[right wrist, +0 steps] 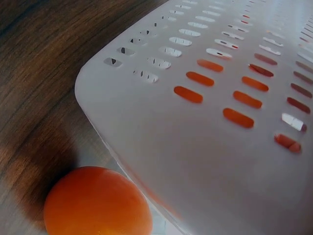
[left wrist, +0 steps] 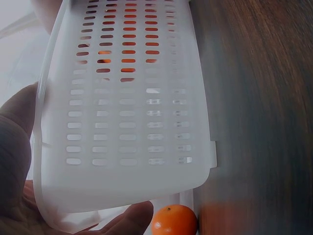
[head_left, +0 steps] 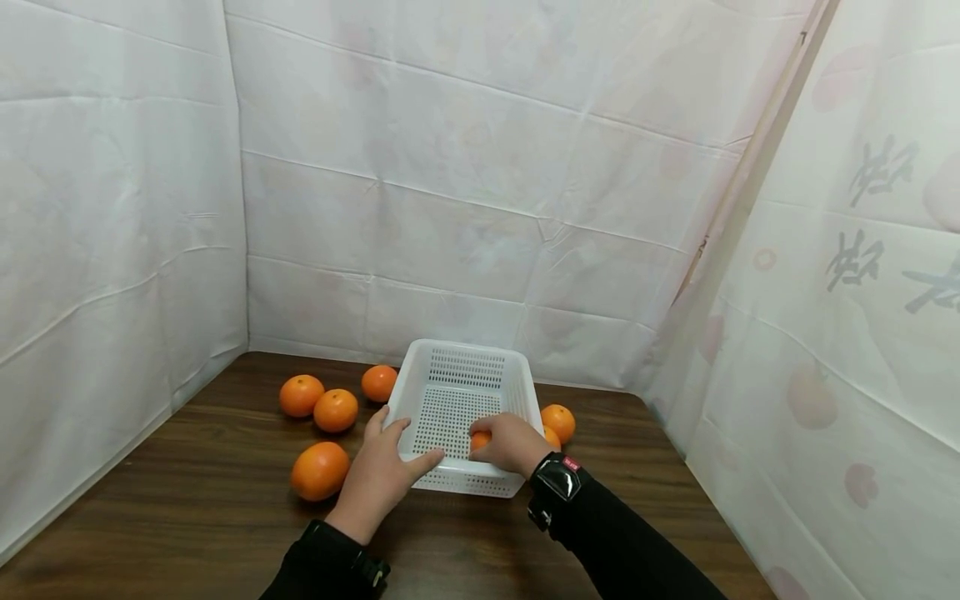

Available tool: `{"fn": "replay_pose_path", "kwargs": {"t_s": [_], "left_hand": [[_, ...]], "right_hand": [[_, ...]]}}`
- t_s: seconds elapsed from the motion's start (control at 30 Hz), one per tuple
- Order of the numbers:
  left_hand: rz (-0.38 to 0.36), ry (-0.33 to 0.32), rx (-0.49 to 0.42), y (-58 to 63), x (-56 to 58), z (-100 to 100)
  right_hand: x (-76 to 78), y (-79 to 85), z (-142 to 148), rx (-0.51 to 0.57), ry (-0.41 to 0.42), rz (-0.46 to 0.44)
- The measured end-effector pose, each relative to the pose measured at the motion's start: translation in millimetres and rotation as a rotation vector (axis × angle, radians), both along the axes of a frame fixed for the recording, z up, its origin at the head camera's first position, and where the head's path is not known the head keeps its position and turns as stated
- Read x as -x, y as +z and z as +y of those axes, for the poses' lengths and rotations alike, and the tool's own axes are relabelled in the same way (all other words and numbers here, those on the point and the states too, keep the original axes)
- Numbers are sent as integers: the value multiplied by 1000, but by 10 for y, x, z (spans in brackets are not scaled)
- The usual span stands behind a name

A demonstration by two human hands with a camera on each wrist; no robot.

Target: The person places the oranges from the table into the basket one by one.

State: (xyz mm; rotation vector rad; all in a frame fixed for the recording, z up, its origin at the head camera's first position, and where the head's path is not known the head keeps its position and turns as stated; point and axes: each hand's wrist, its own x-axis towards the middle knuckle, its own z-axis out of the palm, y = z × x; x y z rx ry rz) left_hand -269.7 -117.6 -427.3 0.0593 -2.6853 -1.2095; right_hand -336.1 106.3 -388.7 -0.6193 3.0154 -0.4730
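Observation:
A white perforated plastic basket [head_left: 472, 481] stands on the wooden table. My left hand [head_left: 377, 471] holds its near left corner, the thumb over the front rim and the fingers along the left side. Inside the basket, at the near right corner, my right hand [head_left: 516, 442] grips an orange [head_left: 480, 440] from above. Through the slots of the basket wall [right wrist: 161, 142] in the right wrist view, orange peel shows. The underside of the held orange is hidden in the head view.
Left of the basket lie several oranges, the nearest [head_left: 320, 471] beside my left hand and one [head_left: 379, 383] by the basket's far left side. Two more, one in front [head_left: 558, 423], sit against its right side. White cloth [head_left: 450, 208] walls in the table [head_left: 225, 500].

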Motion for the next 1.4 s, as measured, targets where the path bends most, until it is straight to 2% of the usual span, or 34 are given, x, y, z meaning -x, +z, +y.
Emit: {"fn": "replay_pose_path", "kwargs": {"t_s": [0.53, 1.0, 1.4], "left_hand": [[6, -3, -14, 26, -36, 6], [-14, -1, -3, 28, -25, 0], [-16, 1, -6, 39, -30, 4]], "right_hand": [[-14, 7, -10, -11, 13, -32], [-1, 18, -30, -29, 6, -87], [-2, 12, -36, -37, 7, -96]]}}
